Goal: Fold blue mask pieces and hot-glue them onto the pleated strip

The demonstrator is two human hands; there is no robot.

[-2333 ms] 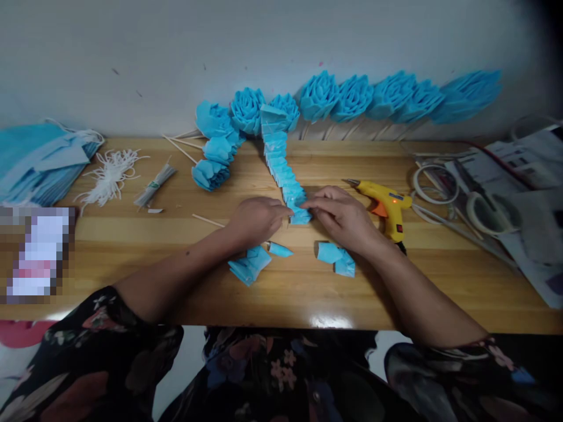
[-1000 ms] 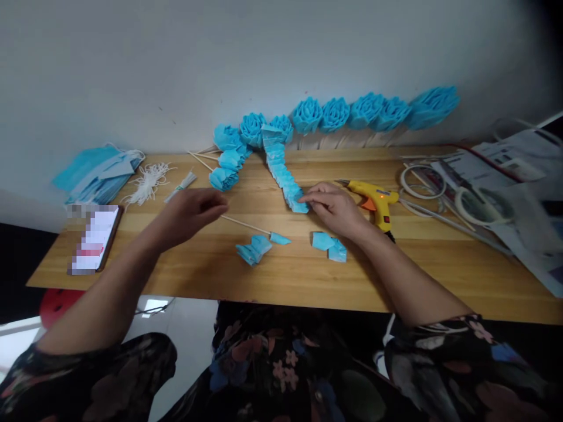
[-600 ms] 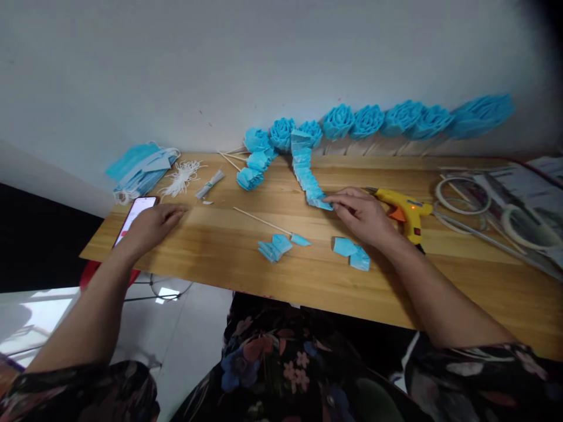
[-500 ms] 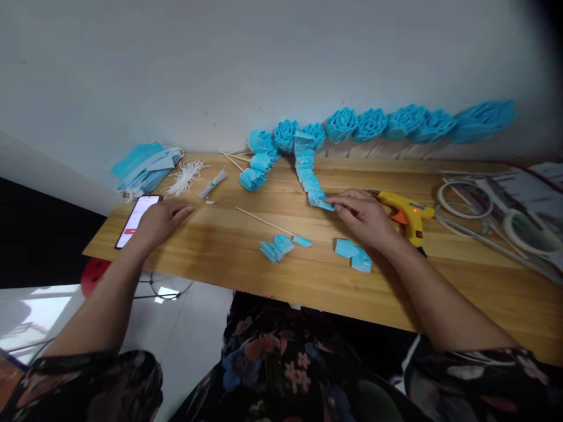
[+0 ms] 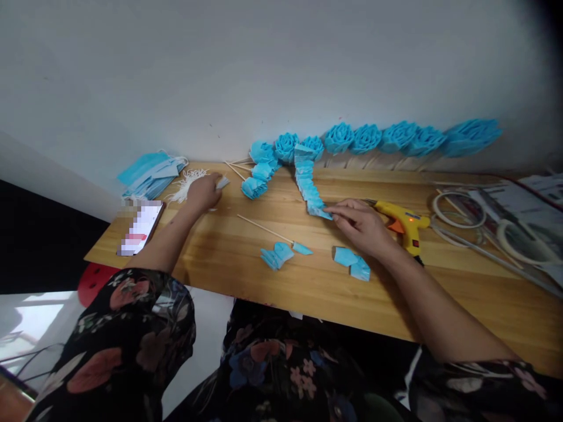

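My left hand [image 5: 203, 191] reaches far left across the wooden table [image 5: 440, 275]. Its fingers are curled over a small grey bundle of ties [image 5: 222, 183], whose end sticks out. A heap of white elastic loops [image 5: 185, 180] lies right beside it. My right hand [image 5: 361, 224] rests near the middle. Its fingertips pinch the near end of a long folded blue strip [image 5: 308, 184] that runs back to the wall. A thin wooden stick with a blue tip [image 5: 266, 228] lies between my hands.
Folded blue pieces lie near the front edge [image 5: 276, 256] [image 5: 352, 265]. A yellow glue gun [image 5: 403, 223] sits just right of my right hand. Blue paper roses [image 5: 396, 136] line the wall. Phone [image 5: 141, 227] and masks [image 5: 149, 174] are left; tape rolls [image 5: 457, 210] and newspapers [image 5: 530, 202] right.
My left hand left the strip, went to the phone at the left edge, then moved back to the grey bundle. My right hand stayed on the strip's end.
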